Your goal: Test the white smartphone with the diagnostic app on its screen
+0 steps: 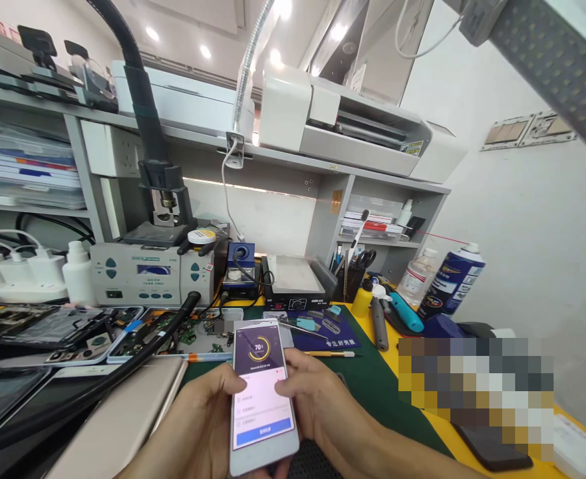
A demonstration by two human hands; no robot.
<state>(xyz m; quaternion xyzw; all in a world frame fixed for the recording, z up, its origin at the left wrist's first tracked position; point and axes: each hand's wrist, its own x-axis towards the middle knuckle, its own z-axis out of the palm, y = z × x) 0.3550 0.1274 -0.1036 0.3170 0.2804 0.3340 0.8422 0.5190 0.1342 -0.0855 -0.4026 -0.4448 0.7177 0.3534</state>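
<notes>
A white smartphone (263, 399) is held upright in front of me, with its lit screen facing me. The screen shows a dark top area with a yellow ring reading 70, several white rows below, and a blue button near the bottom. My left hand (207, 406) wraps the phone's left edge, its thumb at the screen's left side. Around the right edge closes my right hand (317, 399), with the thumb over the right part of the screen. Fingers of both hands pass behind the phone and are partly hidden.
Behind the phone lie a blue mat (342, 338) with small tools and a tray of circuit boards (193, 332). A grey rework station (147, 273) stands at the left, its black hose (123, 372) crossing the foreground. Spray can (452, 279) and bottle (417, 276) stand right.
</notes>
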